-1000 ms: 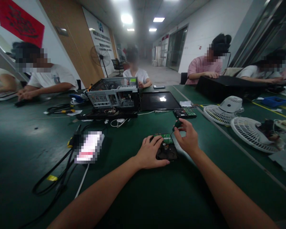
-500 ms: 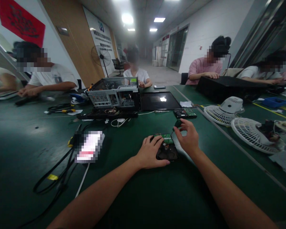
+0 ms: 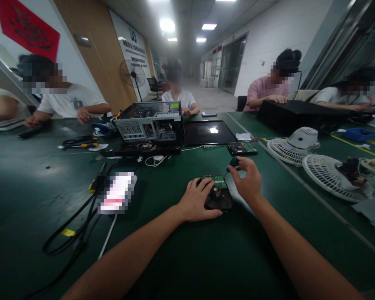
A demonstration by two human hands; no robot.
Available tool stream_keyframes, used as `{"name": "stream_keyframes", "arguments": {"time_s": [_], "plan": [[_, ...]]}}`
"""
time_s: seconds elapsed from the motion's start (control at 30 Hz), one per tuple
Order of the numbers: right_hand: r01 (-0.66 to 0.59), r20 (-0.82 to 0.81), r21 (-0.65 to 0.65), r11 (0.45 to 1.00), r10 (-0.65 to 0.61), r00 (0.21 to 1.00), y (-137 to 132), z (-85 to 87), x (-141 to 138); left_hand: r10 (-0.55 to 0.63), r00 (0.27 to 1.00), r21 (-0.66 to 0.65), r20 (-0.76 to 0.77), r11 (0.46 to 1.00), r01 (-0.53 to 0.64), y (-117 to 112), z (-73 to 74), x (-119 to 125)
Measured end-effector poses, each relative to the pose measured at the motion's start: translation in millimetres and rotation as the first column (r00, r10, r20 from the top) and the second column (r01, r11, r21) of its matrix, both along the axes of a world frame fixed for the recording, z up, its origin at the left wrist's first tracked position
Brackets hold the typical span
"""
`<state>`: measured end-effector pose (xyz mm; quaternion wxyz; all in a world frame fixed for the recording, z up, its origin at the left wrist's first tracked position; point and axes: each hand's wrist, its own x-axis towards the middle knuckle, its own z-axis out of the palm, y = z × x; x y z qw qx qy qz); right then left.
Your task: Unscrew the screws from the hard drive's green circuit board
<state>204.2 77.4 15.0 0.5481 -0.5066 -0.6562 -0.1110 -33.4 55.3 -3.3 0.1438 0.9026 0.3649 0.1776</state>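
Observation:
A hard drive (image 3: pixel 219 201) lies on the green table with its green circuit board facing up. My left hand (image 3: pixel 195 201) grips it from the left, fingers over the top and thumb along the near edge, hiding that side. Between the thumb and fingers of my right hand (image 3: pixel 247 178) is a small screwdriver (image 3: pixel 233 162) with a dark green handle. It is tilted, its thin shaft pointing down at the right part of the circuit board. Whether the tip touches a screw is too small to tell.
Behind the drive are an opened computer case (image 3: pixel 148 127), a dark flat panel (image 3: pixel 209 132) and a second hard drive (image 3: pixel 243 148). White fan parts (image 3: pixel 292 146) lie right. A lit phone (image 3: pixel 118 192) and black cable (image 3: pixel 86 216) lie left. Several people sit around the table.
My right hand and the screwdriver have shifted only slightly; my left hand keeps its place on the hard drive. At the far left, another person's hand has lifted off the table.

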Motion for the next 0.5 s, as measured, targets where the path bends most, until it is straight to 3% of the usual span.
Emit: {"name": "stream_keyframes", "arguments": {"time_s": [0.5], "plan": [[-0.059,0.092,0.003,0.998,0.059,0.994,-5.9,8.4,-1.1,0.006,1.0,0.015,-0.004,1.0,-0.006,-0.4,-2.5,0.2]]}}
